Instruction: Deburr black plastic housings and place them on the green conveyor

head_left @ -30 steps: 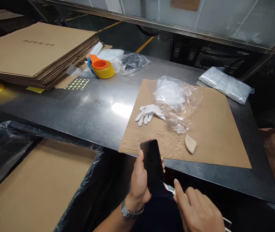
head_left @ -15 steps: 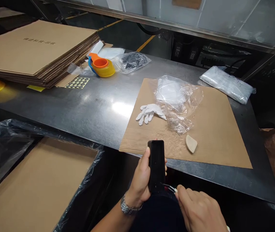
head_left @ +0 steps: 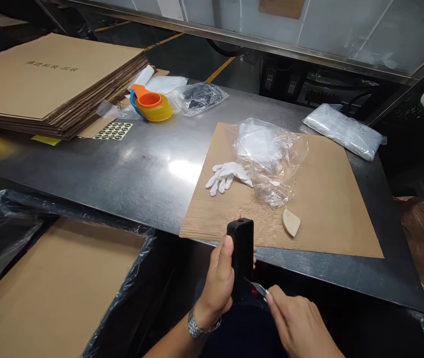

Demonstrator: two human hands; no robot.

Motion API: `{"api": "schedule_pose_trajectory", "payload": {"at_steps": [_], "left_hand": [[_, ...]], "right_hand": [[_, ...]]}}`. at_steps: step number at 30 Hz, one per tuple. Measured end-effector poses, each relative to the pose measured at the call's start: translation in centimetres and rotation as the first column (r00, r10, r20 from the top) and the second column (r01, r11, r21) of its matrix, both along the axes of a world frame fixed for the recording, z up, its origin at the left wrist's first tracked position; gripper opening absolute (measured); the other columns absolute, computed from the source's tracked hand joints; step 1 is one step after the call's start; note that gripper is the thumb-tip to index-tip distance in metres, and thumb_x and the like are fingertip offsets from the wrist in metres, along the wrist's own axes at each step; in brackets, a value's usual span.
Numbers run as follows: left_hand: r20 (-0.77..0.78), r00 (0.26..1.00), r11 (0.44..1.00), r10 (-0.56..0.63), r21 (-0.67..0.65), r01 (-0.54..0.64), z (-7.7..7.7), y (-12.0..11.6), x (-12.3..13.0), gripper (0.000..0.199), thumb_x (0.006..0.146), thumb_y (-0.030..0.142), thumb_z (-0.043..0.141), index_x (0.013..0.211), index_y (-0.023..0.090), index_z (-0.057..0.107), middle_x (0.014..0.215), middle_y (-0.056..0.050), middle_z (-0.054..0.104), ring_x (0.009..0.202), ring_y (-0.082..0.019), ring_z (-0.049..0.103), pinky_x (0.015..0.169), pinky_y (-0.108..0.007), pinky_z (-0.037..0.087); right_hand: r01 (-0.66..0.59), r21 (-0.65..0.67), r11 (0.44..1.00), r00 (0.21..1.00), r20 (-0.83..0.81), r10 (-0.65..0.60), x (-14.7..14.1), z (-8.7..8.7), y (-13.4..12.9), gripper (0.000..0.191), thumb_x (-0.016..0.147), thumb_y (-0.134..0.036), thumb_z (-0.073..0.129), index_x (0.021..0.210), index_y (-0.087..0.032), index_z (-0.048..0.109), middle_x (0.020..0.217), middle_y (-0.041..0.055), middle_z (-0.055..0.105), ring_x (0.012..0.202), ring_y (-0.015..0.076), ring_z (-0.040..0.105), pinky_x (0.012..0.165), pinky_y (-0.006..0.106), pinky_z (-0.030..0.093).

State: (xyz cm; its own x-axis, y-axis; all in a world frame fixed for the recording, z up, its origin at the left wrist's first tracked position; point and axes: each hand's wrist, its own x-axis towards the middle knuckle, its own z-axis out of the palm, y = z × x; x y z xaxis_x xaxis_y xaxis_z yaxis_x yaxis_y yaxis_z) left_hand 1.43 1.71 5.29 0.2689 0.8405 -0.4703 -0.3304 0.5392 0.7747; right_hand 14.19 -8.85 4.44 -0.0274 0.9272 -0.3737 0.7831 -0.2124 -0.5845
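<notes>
My left hand (head_left: 217, 278) is wrapped round a black rectangular part (head_left: 243, 248), held upright in front of the table's near edge. A small hole shows in the part's top end. My right hand (head_left: 296, 315) grips a thin knife-like tool (head_left: 259, 288) with a pale blade. Its tip points at the lower end of the black part; whether they touch is hard to tell. Beyond my hands, a beige wedge-shaped pad (head_left: 291, 223) and a white glove (head_left: 228, 177) lie on a cardboard sheet (head_left: 331, 199).
Clear plastic bags (head_left: 267, 149) lie on the cardboard. Stacked cardboard (head_left: 58, 79), a tape dispenser (head_left: 154, 105) and a sticker sheet (head_left: 113, 131) are on the metal table (head_left: 140, 174) at left. A plastic-lined box (head_left: 55, 288) stands lower left.
The black part has turned in my left hand, from showing its hollow side to showing its top end. My right hand has turned the tool slightly. The whole view has shifted a little.
</notes>
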Motion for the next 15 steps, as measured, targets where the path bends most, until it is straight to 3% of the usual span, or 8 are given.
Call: {"api": "schedule_pose_trajectory", "payload": {"at_steps": [1,2,4,6,9,11,13,15], "left_hand": [[0.026,1.0,1.0,0.003,0.019,-0.003,0.0,-0.1,0.0,0.066,0.084,0.056,0.042,0.136,0.016,0.035,0.073,-0.005,0.063,0.06,-0.016,0.056,0.057,-0.029,0.05],[0.063,0.998,1.0,0.001,0.028,-0.003,0.0,-0.1,0.0,0.067,0.084,0.056,0.042,0.137,0.016,0.035,0.074,-0.006,0.063,0.061,-0.016,0.057,0.058,-0.029,0.05],[0.151,0.988,1.0,-0.001,0.01,0.0,-0.1,0.0,0.0,0.066,0.084,0.056,0.042,0.137,0.017,0.034,0.075,-0.006,0.063,0.061,-0.016,0.057,0.057,-0.029,0.05],[0.225,0.974,0.998,0.013,-0.061,0.001,-0.1,0.3,0.2,0.061,0.085,0.055,0.042,0.133,0.018,0.039,0.075,-0.005,0.064,0.061,-0.016,0.057,0.057,-0.028,0.05],[0.322,0.946,0.971,0.03,-0.234,0.049,-0.3,0.9,0.3,0.048,0.088,0.051,0.038,0.108,0.012,0.06,0.073,-0.006,0.063,0.059,-0.013,0.057,0.056,-0.025,0.05],[0.373,0.928,0.92,0.005,-0.365,0.141,-0.7,1.2,0.3,0.051,0.089,0.048,0.035,0.085,0.008,0.065,0.069,-0.007,0.063,0.056,-0.013,0.057,0.055,-0.024,0.05],[0.402,0.915,0.85,-0.033,-0.47,0.237,-1.1,1.4,0.4,0.056,0.09,0.048,0.032,0.074,0.006,0.065,0.065,-0.008,0.063,0.054,-0.013,0.058,0.052,-0.024,0.049],[0.418,0.906,0.782,-0.073,-0.54,0.312,-1.5,1.2,0.7,0.059,0.089,0.049,0.031,0.072,0.005,0.065,0.062,-0.009,0.063,0.052,-0.014,0.058,0.051,-0.024,0.048]], "right_hand": [[0.057,-0.16,0.985,0.974,-0.207,-0.09,0.0,0.0,0.1,0.041,0.096,-0.042,0.023,0.075,-0.02,0.051,0.044,-0.0057,0.041,0.036,0.0077,0.036,0.041,0.021,0.02],[0.055,-0.315,0.948,0.893,-0.408,-0.188,-0.1,0.0,0.1,0.045,0.095,-0.048,0.023,0.077,-0.019,0.053,0.043,-0.0065,0.038,0.036,0.007,0.033,0.041,0.02,0.022],[-0.065,-0.495,0.867,0.646,-0.683,-0.342,-0.2,0.1,0.1,0.048,0.091,-0.055,0.03,0.08,-0.017,0.058,0.046,-0.0066,0.038,0.038,0.0051,0.031,0.042,0.018,0.025],[-0.147,-0.504,0.851,0.475,-0.791,-0.386,-0.4,0.1,0.0,0.048,0.088,-0.056,0.04,0.079,-0.014,0.061,0.053,-0.0046,0.042,0.043,0.0039,0.033,0.044,0.017,0.026],[-0.091,-0.402,0.911,0.333,-0.875,-0.352,-0.2,0.1,0.1,0.047,0.086,-0.057,0.043,0.081,-0.013,0.058,0.053,-0.005,0.042,0.043,0.0038,0.033,0.043,0.017,0.026],[0.041,-0.319,0.947,0.349,-0.884,-0.312,0.3,0.3,0.3,0.04,0.087,-0.055,0.044,0.084,-0.016,0.053,0.051,-0.0069,0.041,0.041,0.0049,0.035,0.044,0.018,0.029],[0.218,-0.187,0.958,0.534,-0.798,-0.278,0.9,0.9,0.8,0.028,0.09,-0.046,0.044,0.087,-0.018,0.051,0.058,-0.0049,0.047,0.05,0.0073,0.044,0.052,0.02,0.035],[0.276,0.02,0.961,0.756,-0.621,-0.204,1.3,1.6,1.3,0.019,0.092,-0.036,0.043,0.09,-0.02,0.053,0.071,-0.0008,0.054,0.063,0.0102,0.05,0.061,0.022,0.038]]}}
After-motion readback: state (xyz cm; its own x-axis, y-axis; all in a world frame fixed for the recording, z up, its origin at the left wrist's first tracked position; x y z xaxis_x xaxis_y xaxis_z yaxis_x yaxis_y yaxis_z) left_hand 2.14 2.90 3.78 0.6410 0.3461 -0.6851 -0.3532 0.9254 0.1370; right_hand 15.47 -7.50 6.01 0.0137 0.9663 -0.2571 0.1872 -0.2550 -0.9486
